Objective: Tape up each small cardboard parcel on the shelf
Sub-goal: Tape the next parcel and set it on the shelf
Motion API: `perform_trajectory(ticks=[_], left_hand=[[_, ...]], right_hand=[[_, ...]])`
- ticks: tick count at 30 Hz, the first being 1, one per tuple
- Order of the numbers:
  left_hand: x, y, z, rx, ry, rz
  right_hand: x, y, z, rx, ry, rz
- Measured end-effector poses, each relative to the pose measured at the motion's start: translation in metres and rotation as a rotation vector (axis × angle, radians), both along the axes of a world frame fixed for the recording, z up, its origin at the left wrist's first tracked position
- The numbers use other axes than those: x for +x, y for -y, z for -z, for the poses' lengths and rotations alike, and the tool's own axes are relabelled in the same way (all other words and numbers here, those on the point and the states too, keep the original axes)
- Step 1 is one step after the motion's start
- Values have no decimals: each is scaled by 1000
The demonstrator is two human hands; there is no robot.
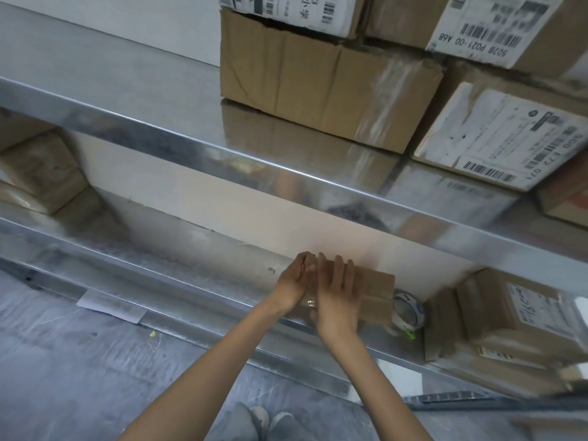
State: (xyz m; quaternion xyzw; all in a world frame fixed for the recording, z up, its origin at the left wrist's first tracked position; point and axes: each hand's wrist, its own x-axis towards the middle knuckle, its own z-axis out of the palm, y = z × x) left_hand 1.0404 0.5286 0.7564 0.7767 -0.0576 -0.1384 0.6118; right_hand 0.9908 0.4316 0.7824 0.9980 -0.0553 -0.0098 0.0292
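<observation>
A small brown cardboard parcel point(375, 292) lies on the lower metal shelf point(197, 281). My right hand point(337, 297) lies flat on its top with straight fingers. My left hand point(294, 281) presses against the parcel's left end, where a shiny strip of clear tape point(310, 302) shows between the two hands. A roll of clear tape point(407, 311) with a white and blue core stands just right of the parcel, touching or nearly touching it.
More cardboard boxes point(509, 329) with labels fill the lower shelf's right end, and one box point(38, 173) sits at its left. The upper shelf point(191, 135) holds larger labelled boxes point(318, 87). A paper slip point(111, 305) hangs on the shelf's front edge. My shoes point(270, 420) stand on grey floor.
</observation>
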Motion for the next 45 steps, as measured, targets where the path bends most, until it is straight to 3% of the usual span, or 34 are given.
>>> perform_trajectory(ticks=[6,9,12,14,19,27,32,35,40,42,45], left_hand=[[-8,-24,11,-48,36,57],[-2,-36,7,92,-108,136],[8,-44,4,255,-234,382],[10,-38,1,298,-204,462],[10,-32,8,315,-37,417],[-1,-26,12,350,72,363],[-8,-22,16,419,127,359],[-11,-23,26,322,7,337],[-13,-31,22,-35,-350,381],[-5,-28,21,-27,-411,246],[7,-21,19,139,-352,180]], right_hand=[[-12,7,6,3,4,-103],[-27,6,13,-8,-6,-127],[-38,5,11,18,-21,-158],[-40,5,7,53,-72,-167],[-30,5,-6,83,-232,-225],[26,7,-16,-34,-398,-182],[48,36,-17,129,-646,-188],[42,38,-15,134,-575,-229],[18,40,-8,149,-342,-170],[9,35,-7,90,-180,-193],[-3,25,-1,111,-52,-199]])
